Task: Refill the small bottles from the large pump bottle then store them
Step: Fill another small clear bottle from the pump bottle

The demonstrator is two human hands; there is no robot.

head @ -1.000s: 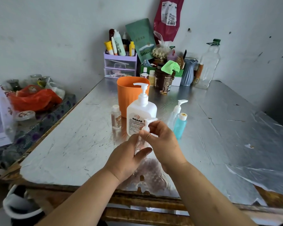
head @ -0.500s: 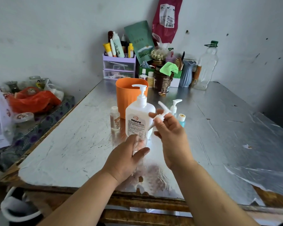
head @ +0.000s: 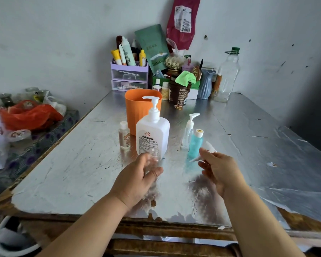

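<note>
My left hand (head: 137, 180) grips the uncapped clear bottle (head: 153, 156), with the large pump bottle (head: 152, 134) just beyond it. My right hand (head: 219, 169), apart, pinches a loose pump top (head: 209, 148).

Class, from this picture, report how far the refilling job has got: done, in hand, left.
Done: the pump cap is off the small clear bottle, neck open. In hand: the left hand grips that bottle; the right hand holds the cap. Left: filling from the large pump bottle, recapping, storing.
</note>
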